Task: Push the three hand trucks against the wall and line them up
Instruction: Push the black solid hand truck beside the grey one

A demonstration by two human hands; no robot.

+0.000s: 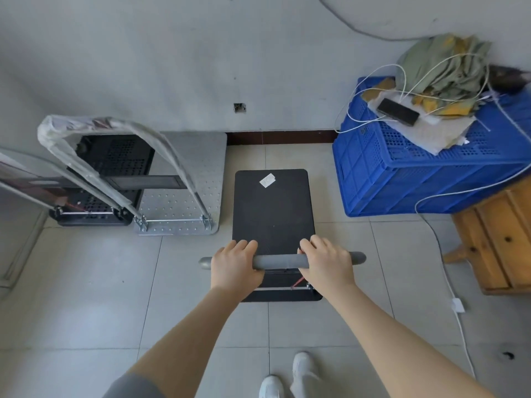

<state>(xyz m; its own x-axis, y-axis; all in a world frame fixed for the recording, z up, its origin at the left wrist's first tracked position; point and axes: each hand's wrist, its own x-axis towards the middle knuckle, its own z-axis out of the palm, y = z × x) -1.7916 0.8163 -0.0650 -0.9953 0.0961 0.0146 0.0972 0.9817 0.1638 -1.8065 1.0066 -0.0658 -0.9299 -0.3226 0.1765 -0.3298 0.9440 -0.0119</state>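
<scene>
left hand (pixel 235 264) and right hand (pixel 326 261) both grip the grey handle (pixel 275 261) of the black hand truck (pixel 271 208) at centre. at ten o'clock the silver hand truck (pixel 186 179) and another black one (pixel 115 168) sit against the wall (pixel 172 67). blue crate (pixel 416 173) at two o'clock.

You are looking at a plain black hand truck (pixel 271 208) with a small white sticker (pixel 267 179) and a grey handle (pixel 283 261), on pale grey floor tiles (pixel 86 282). By the whitish wall (pixel 143 53) with its dark red-brown skirting (pixel 281 137) stand a silver cart (pixel 189 179) dotted with studs and a black cart (pixel 115 156) with a grid of holes. The perforated crate (pixel 416 168) is bright blue under olive-green and perhaps yellow cloth (pixel 442 61), beside an orange-brown wooden cabinet (pixel 500 239).
</scene>
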